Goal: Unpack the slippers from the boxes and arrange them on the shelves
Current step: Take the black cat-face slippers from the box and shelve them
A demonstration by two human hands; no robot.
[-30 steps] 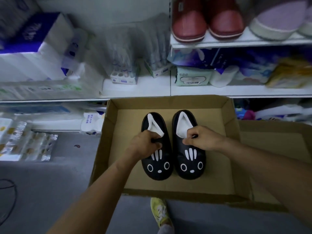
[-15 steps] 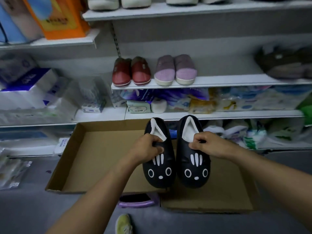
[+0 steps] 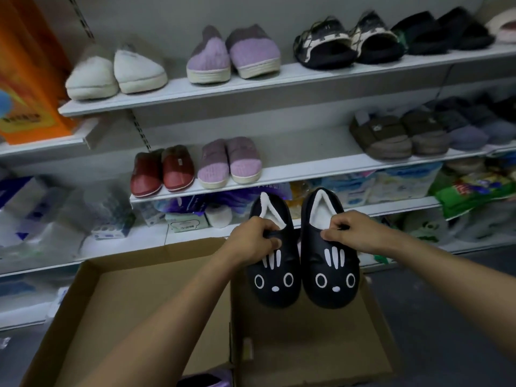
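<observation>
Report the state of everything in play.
Cardboard box: open, visible floor bare.
Left cat-face slipper: held up in the air.
Right cat-face slipper: held up beside it.
Left hand: grips the left slipper's opening.
Right hand: pinches the right slipper's opening.
Middle shelf: gap between purple pair and brown pair.

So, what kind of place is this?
Probably a small shop: white shelves display slipper pairs, like the white pair, packaged paper goods fill the lower shelf, and black cat-face slippers are held above open cardboard boxes.
</observation>
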